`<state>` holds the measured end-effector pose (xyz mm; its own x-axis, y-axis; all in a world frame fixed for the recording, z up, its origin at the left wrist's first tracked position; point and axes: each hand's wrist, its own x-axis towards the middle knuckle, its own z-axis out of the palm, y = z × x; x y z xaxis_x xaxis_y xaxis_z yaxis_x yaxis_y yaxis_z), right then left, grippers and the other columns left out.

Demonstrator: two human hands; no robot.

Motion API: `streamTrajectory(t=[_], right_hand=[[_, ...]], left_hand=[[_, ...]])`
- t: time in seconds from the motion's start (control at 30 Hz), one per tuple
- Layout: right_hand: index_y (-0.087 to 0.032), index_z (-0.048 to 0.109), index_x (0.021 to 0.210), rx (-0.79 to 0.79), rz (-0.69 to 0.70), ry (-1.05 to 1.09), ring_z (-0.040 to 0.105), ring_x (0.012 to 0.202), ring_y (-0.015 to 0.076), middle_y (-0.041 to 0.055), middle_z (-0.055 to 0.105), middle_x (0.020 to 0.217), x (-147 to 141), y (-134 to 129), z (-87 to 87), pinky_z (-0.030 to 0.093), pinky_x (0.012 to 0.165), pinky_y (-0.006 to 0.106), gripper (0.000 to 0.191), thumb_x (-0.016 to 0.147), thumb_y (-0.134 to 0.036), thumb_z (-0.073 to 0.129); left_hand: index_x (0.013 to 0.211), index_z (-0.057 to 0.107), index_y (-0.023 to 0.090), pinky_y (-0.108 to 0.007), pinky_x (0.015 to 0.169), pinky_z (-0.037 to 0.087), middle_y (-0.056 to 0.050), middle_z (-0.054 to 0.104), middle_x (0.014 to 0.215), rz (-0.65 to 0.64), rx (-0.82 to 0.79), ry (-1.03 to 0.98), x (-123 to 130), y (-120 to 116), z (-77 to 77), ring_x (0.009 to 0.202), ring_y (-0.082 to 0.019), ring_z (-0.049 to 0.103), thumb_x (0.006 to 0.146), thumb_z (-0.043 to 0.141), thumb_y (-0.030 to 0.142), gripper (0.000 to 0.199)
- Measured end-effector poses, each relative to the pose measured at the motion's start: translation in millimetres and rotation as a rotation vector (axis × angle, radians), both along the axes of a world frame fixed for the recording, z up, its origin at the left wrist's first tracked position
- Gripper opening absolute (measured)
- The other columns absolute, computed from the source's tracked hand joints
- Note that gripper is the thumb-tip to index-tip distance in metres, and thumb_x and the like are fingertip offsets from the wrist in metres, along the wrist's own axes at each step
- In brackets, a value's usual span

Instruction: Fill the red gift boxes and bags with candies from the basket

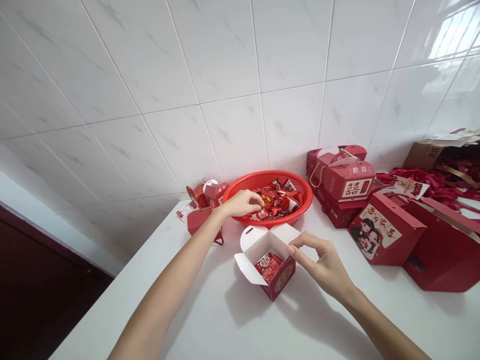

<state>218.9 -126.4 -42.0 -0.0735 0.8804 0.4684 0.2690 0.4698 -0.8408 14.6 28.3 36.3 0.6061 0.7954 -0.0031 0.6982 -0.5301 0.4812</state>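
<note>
An open red box (285, 281) stands on the worktop (195, 322), in from the far edge, red packets (269, 265) inside. The right hand (320, 257) pinches its right rim between the fingers; a hard tug could probably tip so light-looking a box, or a loose flap (250, 270) fold over its mouth. The mouth faces up, one corner points away from the far edge; no long axis stands out. Beyond, the left hand (243, 203) curls over a basket (306, 206); whether its fingers hold anything cannot be told.
</note>
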Motion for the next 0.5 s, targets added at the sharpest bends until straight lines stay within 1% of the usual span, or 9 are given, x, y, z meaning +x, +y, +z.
streamTrajectory(t=[0.1, 0.17, 0.2, 0.27, 0.33, 0.4, 0.5], right_hand=[[-0.023, 0.070, 0.072, 0.014, 0.005, -0.019, 0.062, 0.070, 0.0175, 0.0002, 0.070, 0.071, 0, 0, -0.2, 0.047, 0.070, 0.028, 0.030, 0.092, -0.043, 0.061], [-0.023, 0.070, 0.072, 0.024, 0.007, -0.030, 0.062, 0.070, 0.0175, 0.0005, 0.069, 0.071, 0, 1, -0.9, 0.047, 0.069, 0.028, 0.031, 0.092, -0.043, 0.059], [-0.022, 0.070, 0.072, 0.028, 0.006, -0.033, 0.062, 0.069, 0.0174, 0.0005, 0.069, 0.070, 0, 1, -1.3, 0.046, 0.068, 0.028, 0.031, 0.093, -0.043, 0.059], [-0.022, 0.070, 0.072, 0.029, 0.003, -0.037, 0.062, 0.069, 0.0169, 0.0004, 0.069, 0.070, 0, 1, -2.1, 0.046, 0.068, 0.028, 0.031, 0.093, -0.043, 0.059], [-0.022, 0.070, 0.072, 0.027, 0.003, -0.040, 0.062, 0.069, 0.0166, 0.0003, 0.069, 0.071, 0, 1, -2.4, 0.046, 0.068, 0.028, 0.031, 0.093, -0.042, 0.059], [-0.022, 0.069, 0.072, 0.026, 0.010, -0.042, 0.062, 0.069, 0.0167, 0.0005, 0.069, 0.071, 0, 0, -2.4, 0.046, 0.068, 0.028, 0.031, 0.093, -0.042, 0.059], [-0.022, 0.070, 0.072, 0.031, 0.021, -0.044, 0.061, 0.069, 0.0167, 0.0003, 0.068, 0.070, 0, 0, -2.0, 0.046, 0.068, 0.028, 0.030, 0.093, -0.041, 0.059]], left_hand=[[0.108, 0.073, 0.019, -0.025, 0.089, 0.049, -0.004, 0.074, 0.115, -0.067, 0.010, 0.132, 21, 25, -15.4, 0.105, -0.021, 0.067, 0.079, 0.060, 0.015, 0.032], [0.118, 0.069, 0.021, -0.024, 0.090, 0.048, -0.004, 0.070, 0.124, -0.095, 0.017, 0.196, 38, 35, -26.2, 0.110, -0.022, 0.065, 0.077, 0.061, 0.012, 0.044], [0.120, 0.068, 0.021, -0.025, 0.089, 0.049, -0.006, 0.070, 0.125, -0.095, 0.011, 0.232, 46, 38, -31.2, 0.109, -0.023, 0.065, 0.074, 0.062, 0.011, 0.047], [0.114, 0.070, 0.019, -0.026, 0.080, 0.051, -0.009, 0.073, 0.114, -0.078, -0.019, 0.305, 57, 43, -39.6, 0.098, -0.025, 0.068, 0.068, 0.065, 0.008, 0.048], [0.101, 0.072, 0.016, -0.027, 0.068, 0.051, -0.009, 0.076, 0.095, -0.057, -0.046, 0.344, 60, 46, -45.3, 0.082, -0.025, 0.069, 0.062, 0.066, 0.006, 0.041], [0.087, 0.073, 0.015, -0.027, 0.061, 0.049, -0.008, 0.074, 0.080, -0.035, -0.058, 0.345, 57, 47, -48.4, 0.070, -0.024, 0.067, 0.057, 0.066, 0.004, 0.032], [0.075, 0.071, 0.015, -0.026, 0.056, 0.046, -0.004, 0.069, 0.067, -0.006, -0.069, 0.297, 48, 47, -49.3, 0.061, -0.022, 0.063, 0.057, 0.067, 0.003, 0.023]])
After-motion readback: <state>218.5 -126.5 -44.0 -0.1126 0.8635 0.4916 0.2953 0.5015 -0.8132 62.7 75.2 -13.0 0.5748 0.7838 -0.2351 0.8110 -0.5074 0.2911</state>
